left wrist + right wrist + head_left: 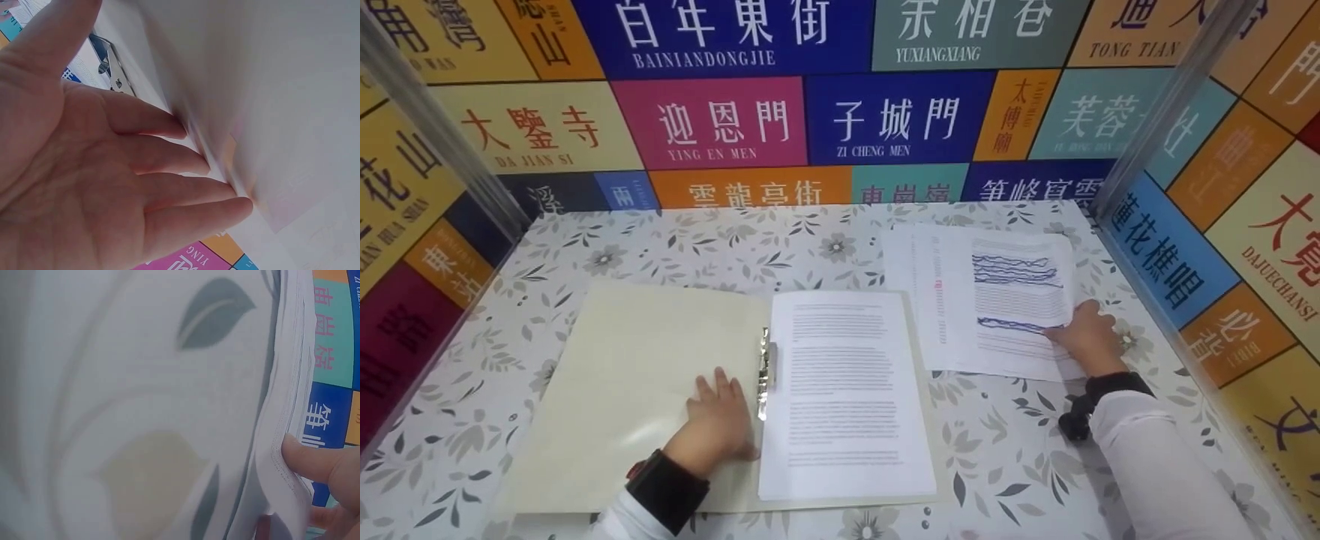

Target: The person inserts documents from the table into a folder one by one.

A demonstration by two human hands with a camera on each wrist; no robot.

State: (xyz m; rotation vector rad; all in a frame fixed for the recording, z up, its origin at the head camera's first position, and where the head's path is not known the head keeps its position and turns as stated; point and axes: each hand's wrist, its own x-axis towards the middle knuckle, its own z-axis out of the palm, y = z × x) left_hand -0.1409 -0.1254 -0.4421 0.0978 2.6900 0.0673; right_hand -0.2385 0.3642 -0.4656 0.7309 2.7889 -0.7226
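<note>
I've got the left hand, grip released, fingers straight, on the cream left cover of the open folder, metal clip nearby. Right hand: I see the grip pinching the scribbled sheets by their right edge, on the patterned surface, right of the printed pages.

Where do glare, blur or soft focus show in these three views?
Head: a bright glare patch on the cream clip folder; left wrist: its cover is hazy up close, with faint coloured reflections; right wrist: the floral tabletop is out of focus, while edges of the paper stack look sharper.
</note>
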